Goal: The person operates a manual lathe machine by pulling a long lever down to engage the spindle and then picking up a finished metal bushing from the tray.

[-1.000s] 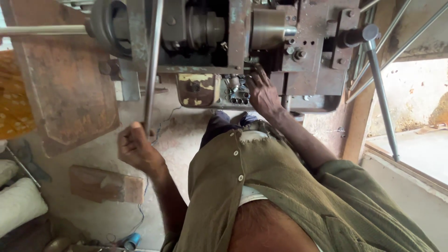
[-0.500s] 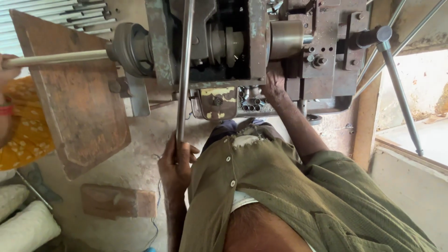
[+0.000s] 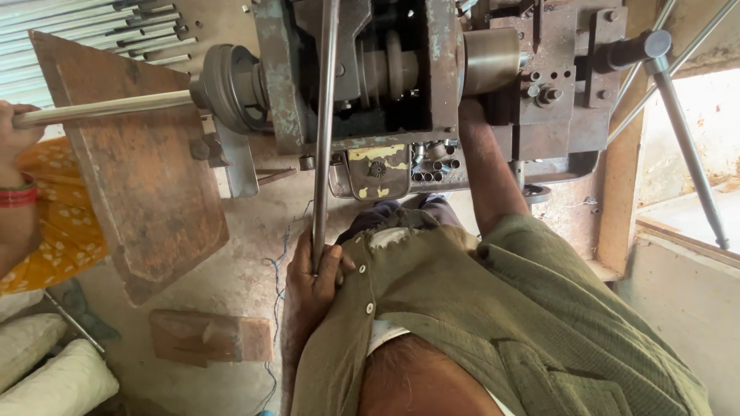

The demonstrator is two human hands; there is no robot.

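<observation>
My left hand (image 3: 314, 279) is closed around the lower end of a long steel lever (image 3: 326, 131) that runs up across the front of a worn grey lathe-like machine (image 3: 401, 77). My right arm reaches up over my green shirt. My right hand (image 3: 469, 115) rests against the machine just under a smooth metal cylinder (image 3: 492, 60), its fingers hidden behind it. A long bright steel rod (image 3: 108, 108) sticks out of the machine's spindle to the left.
A co-worker's hand (image 3: 17, 135) with red bangles holds the rod's far end at the left edge. A rusty plate (image 3: 135, 177) leans beside the machine. Stacked rods (image 3: 85, 23) lie at top left, white sacks (image 3: 46, 370) at bottom left, angled handle bars (image 3: 686, 146) at right.
My left hand has slid right and closed on the lever's lower end. My right hand rose from the tray of small parts to the cylinder. The co-worker's hand came into view.
</observation>
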